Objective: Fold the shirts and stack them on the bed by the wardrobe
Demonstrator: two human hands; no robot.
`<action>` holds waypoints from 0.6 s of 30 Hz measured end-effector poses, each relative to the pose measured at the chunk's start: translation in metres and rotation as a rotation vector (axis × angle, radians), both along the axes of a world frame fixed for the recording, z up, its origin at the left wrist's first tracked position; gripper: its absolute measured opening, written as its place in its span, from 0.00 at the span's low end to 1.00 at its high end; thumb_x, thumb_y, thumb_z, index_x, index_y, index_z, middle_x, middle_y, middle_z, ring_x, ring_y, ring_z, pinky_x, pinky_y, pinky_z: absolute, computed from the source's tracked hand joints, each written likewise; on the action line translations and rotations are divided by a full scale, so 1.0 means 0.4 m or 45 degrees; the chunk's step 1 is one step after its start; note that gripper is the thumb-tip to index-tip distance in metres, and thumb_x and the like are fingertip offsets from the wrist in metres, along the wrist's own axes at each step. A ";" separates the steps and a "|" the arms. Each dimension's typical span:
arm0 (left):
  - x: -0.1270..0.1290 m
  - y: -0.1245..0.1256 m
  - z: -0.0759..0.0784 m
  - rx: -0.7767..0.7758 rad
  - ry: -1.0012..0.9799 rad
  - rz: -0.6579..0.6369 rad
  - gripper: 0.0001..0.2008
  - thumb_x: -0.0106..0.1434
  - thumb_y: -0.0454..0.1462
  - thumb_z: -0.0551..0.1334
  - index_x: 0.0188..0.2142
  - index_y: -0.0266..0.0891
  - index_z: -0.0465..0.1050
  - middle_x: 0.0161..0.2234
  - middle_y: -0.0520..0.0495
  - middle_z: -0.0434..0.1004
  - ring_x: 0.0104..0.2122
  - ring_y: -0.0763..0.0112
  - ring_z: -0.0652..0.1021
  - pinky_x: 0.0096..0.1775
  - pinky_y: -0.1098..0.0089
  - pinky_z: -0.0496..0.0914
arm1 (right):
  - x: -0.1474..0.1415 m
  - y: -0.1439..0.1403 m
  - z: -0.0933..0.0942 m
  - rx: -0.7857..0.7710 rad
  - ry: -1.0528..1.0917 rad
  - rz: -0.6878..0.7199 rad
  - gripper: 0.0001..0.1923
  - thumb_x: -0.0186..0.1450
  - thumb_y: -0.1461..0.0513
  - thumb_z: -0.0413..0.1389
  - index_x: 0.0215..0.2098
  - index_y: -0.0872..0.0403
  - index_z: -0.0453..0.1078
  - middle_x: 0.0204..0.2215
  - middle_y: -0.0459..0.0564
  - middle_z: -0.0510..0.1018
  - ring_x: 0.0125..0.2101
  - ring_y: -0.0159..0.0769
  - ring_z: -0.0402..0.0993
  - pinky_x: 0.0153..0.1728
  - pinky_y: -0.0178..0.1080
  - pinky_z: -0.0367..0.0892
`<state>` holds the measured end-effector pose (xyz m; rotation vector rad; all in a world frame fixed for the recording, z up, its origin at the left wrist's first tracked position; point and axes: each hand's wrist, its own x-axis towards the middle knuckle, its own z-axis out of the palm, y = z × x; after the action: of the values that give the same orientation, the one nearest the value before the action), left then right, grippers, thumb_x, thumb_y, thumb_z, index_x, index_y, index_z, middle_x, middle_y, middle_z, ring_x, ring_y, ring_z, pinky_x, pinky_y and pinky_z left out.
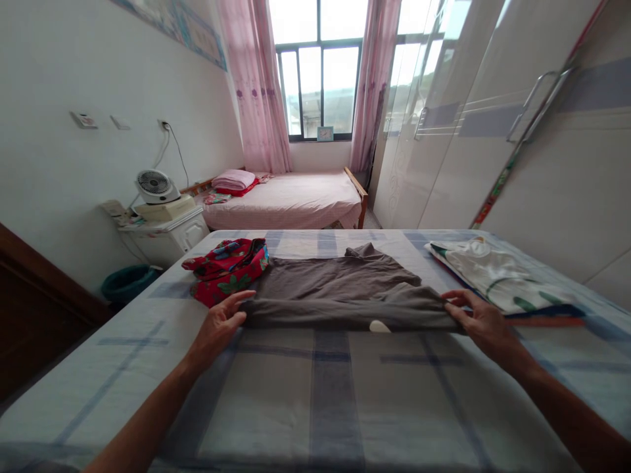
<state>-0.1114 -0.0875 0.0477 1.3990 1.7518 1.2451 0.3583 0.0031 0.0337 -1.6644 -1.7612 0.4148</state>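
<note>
A dark grey-brown shirt (330, 282) lies across the bed in front of me, its near part folded over into a long strip with a pale spot on it. My left hand (221, 325) pinches the left end of that strip between thumb and fingers. At the opposite end, my right hand (478, 322) grips the right corner in the same way. Just beyond my left hand is a crumpled red patterned cloth (229, 266), touching the shirt's left side. To the right of the shirt rests a stack of folded clothes (503, 272), a white printed piece on top.
Blue-and-white checked bedding (276, 401) covers the near bed. Past it stands a second bed (305, 194) with pink bedding. A fan (156, 186) sits on a small cabinet (185, 230) at left, above a green bin (128, 282). Tall glossy wardrobes (453, 151) line the right.
</note>
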 end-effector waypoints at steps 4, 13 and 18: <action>-0.006 -0.016 -0.039 -0.046 0.108 -0.110 0.25 0.51 0.42 0.60 0.48 0.35 0.72 0.36 0.47 0.77 0.34 0.67 0.74 0.36 0.71 0.68 | 0.013 -0.022 -0.023 -0.128 -0.035 0.064 0.18 0.56 0.50 0.50 0.39 0.52 0.69 0.29 0.48 0.76 0.24 0.36 0.72 0.25 0.37 0.66; -0.017 -0.020 -0.043 -0.079 0.681 -0.090 0.19 0.56 0.38 0.54 0.45 0.38 0.74 0.33 0.49 0.77 0.24 0.72 0.73 0.31 0.72 0.68 | 0.040 -0.027 -0.019 -0.046 -0.389 0.182 0.16 0.59 0.53 0.49 0.37 0.52 0.71 0.30 0.50 0.78 0.28 0.39 0.75 0.30 0.39 0.67; 0.040 0.025 -0.012 0.232 1.049 -0.072 0.16 0.60 0.35 0.51 0.44 0.42 0.73 0.49 0.47 0.71 0.46 0.66 0.73 0.49 0.67 0.67 | -0.024 0.008 0.020 0.126 -0.492 0.217 0.16 0.63 0.55 0.45 0.41 0.53 0.69 0.36 0.51 0.77 0.32 0.38 0.75 0.35 0.39 0.66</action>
<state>-0.0956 -0.0777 0.0430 2.2704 2.1069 0.8534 0.3488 0.0063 0.0416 -1.6076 -2.1767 0.0780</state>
